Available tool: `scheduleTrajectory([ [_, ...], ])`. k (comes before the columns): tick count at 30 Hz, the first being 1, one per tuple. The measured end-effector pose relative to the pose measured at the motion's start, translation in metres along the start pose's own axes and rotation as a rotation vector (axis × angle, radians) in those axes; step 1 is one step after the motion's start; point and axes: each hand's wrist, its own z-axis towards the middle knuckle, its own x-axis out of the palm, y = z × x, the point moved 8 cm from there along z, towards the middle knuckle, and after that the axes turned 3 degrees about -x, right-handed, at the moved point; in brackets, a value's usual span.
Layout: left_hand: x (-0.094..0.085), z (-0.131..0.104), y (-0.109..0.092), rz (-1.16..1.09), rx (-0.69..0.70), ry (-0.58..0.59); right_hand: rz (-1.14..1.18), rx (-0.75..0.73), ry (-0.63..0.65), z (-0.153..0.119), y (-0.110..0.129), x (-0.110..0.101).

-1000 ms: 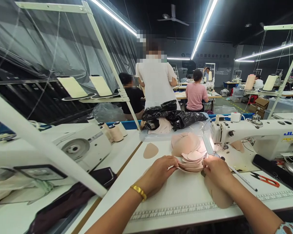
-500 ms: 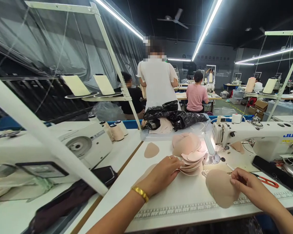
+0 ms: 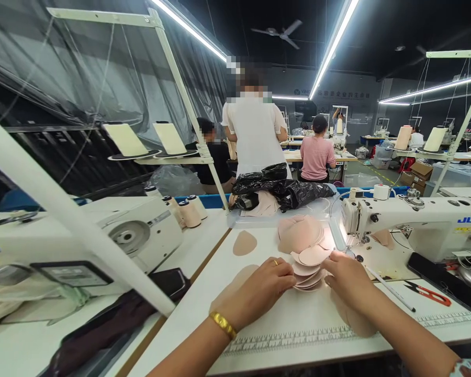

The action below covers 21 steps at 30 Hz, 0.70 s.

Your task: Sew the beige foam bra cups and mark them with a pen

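A pile of pink rounded fabric pieces [image 3: 301, 235], like bra cup pads, lies on the white table in front of the sewing machine. My left hand [image 3: 262, 285], with a gold ring and bracelet, has its fingers closed at the left edge of the stack's near part. At the right edge my right hand [image 3: 347, 277] pinches a piece of the stack; its fingertips are partly hidden. Beneath my right wrist lies a single beige piece [image 3: 363, 322], mostly covered. Another beige piece [image 3: 230, 290] is partly under my left hand, and one more [image 3: 244, 243] lies farther back.
The JUKI sewing machine [image 3: 427, 214] stands right. Near it are a white pen [image 3: 392, 290], red-handled thread snips [image 3: 432, 294] and a black phone [image 3: 441, 280]. A black plastic bag [image 3: 306, 193] lies behind the pile. A printed ruler [image 3: 290, 341] follows the front edge. Co-workers are beyond.
My right hand has let go of the beige piece at the front right and moved left and away to the stack. My left hand stays at the stack, its fingers now more curled.
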Motion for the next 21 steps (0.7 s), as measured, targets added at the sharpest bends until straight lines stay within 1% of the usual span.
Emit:
scheduleTrajectory([
  [3,0.004,-0.004,0.001,0.016,0.023,-0.003,0.029,0.043,-0.015,0.015,0.0,0.009],
  [5,0.003,-0.008,0.005,-0.001,0.021,-0.02,0.053,0.069,-0.034,0.016,0.0,0.011],
  [6,-0.001,-0.01,0.007,-0.031,0.013,-0.043,0.063,0.071,-0.043,0.013,0.001,0.01],
  [8,-0.014,-0.017,0.013,-0.146,-0.029,-0.098,0.069,0.05,-0.057,0.001,0.006,0.003],
  [10,-0.029,-0.027,0.021,-0.332,-0.139,-0.119,0.098,-0.031,-0.078,-0.018,0.013,-0.008],
  [12,-0.036,-0.044,0.033,-0.556,-0.332,-0.085,0.194,-0.146,-0.121,-0.043,0.016,-0.023],
  [13,-0.036,-0.054,0.039,-0.664,-0.451,-0.068,0.267,-0.181,-0.14,-0.056,0.013,-0.03],
  [14,-0.035,-0.067,0.046,-0.757,-0.575,-0.066,0.346,-0.179,-0.137,-0.067,0.005,-0.034],
  [15,-0.032,-0.081,0.054,-0.829,-0.697,-0.077,0.42,-0.143,-0.113,-0.077,-0.007,-0.035],
  [17,-0.022,-0.108,0.069,-0.921,-0.897,-0.113,0.525,-0.006,-0.022,-0.094,-0.037,-0.027],
  [19,-0.006,-0.131,0.084,-0.974,-1.026,-0.134,0.598,0.109,0.035,-0.107,-0.066,-0.015],
  [20,0.001,-0.14,0.091,-0.963,-1.064,-0.15,0.626,0.15,0.036,-0.112,-0.078,-0.01],
  [21,0.004,-0.148,0.099,-0.907,-1.088,-0.183,0.643,0.184,0.02,-0.115,-0.089,-0.005],
])
